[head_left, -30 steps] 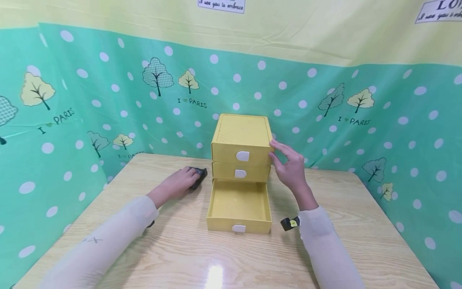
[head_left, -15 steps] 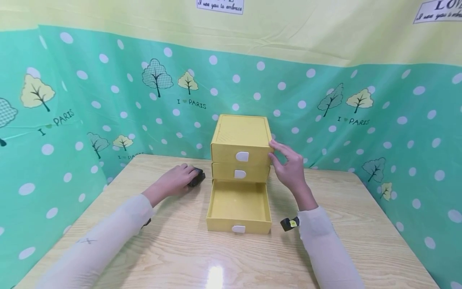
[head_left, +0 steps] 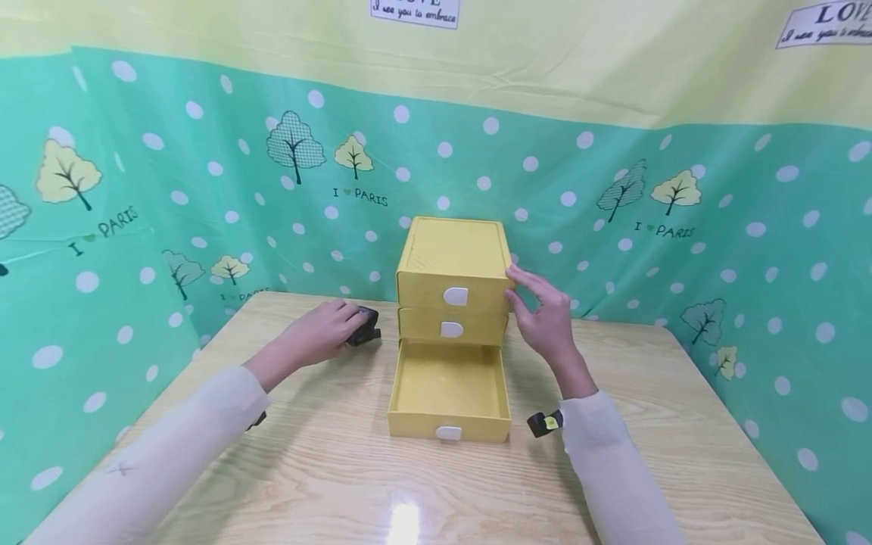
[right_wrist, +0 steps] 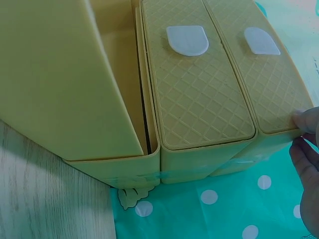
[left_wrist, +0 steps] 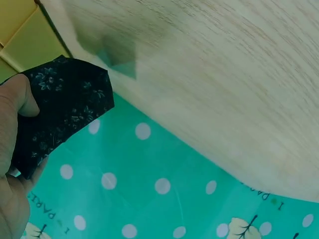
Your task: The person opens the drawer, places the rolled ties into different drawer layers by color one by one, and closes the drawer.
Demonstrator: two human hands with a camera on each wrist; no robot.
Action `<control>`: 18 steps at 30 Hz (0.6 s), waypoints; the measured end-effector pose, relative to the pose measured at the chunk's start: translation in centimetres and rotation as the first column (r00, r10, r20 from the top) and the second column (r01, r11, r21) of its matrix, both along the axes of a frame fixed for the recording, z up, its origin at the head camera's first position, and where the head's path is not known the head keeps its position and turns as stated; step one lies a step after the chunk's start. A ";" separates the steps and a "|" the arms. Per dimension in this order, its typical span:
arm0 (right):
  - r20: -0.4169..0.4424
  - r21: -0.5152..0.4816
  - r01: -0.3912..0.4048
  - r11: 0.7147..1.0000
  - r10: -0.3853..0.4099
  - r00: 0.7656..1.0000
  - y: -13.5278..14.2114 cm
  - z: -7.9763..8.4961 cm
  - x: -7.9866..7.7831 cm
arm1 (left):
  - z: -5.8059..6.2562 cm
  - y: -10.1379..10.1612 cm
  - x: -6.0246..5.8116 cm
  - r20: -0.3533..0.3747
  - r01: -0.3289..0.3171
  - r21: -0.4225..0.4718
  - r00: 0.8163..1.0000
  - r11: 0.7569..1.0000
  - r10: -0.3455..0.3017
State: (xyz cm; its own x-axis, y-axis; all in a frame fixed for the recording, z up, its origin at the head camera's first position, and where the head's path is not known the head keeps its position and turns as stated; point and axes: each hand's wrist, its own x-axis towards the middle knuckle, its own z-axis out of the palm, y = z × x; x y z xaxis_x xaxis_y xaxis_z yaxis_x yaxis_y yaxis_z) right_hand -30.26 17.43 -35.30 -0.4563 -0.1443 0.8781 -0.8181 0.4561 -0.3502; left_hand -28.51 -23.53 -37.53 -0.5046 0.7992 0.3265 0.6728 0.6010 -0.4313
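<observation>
My left hand [head_left: 325,330] pinches a dark, flat-sided piece with a pale flower print [left_wrist: 70,102], perhaps folded cloth, left of the drawer unit. In the left wrist view the thumb lies across its face, and the fingers behind are partly hidden. A yellow desktop drawer unit [head_left: 455,246] stands at the middle back of the table. Its bottom drawer [head_left: 450,382] is pulled out and shows a bare inside; the upper two drawers are closed. My right hand [head_left: 545,318] holds the unit's upper right front corner between thumb and fingers, as the right wrist view [right_wrist: 306,124] shows too.
The wooden table [head_left: 327,469] ends at the back and sides against a green dotted curtain [head_left: 225,151]. White tabs [head_left: 451,329] mark the drawer fronts. A black wrist device [head_left: 545,423] shows beside the right sleeve.
My left hand has drawn back a little to the left, away from the drawer unit, with the dark flowered piece. The right hand stays on the corner, and the drawers have not moved.
</observation>
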 end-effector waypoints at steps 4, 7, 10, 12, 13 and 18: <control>0.001 0.004 0.003 1.000 -0.003 1.000 -0.2 0.0 0.1 | 0.4 0.0 0.8 -0.018 0.010 -0.005 1.000 1.000 -0.010; 0.002 0.006 0.005 1.000 -0.005 1.000 -0.2 0.1 0.2 | 0.7 0.1 1.4 -0.040 0.033 0.011 0.999 0.999 -0.032; -0.008 0.006 0.002 1.000 -0.002 1.000 -0.2 0.0 0.2 | 1.2 0.4 2.0 -0.061 0.068 0.029 0.996 0.997 -0.066; -0.013 0.006 0.000 1.000 0.000 1.000 -0.1 0.0 0.2 | 1.5 0.5 2.4 -0.080 0.090 0.033 0.993 0.995 -0.087; -0.015 0.006 -0.002 1.000 0.002 1.000 -0.1 0.0 0.2 | 1.7 0.6 2.7 -0.088 0.101 0.034 0.991 0.994 -0.098; -0.012 0.006 -0.010 1.000 0.010 1.000 -0.1 0.0 0.1 | 2.6 1.0 3.9 -0.129 0.134 0.033 0.983 0.991 -0.128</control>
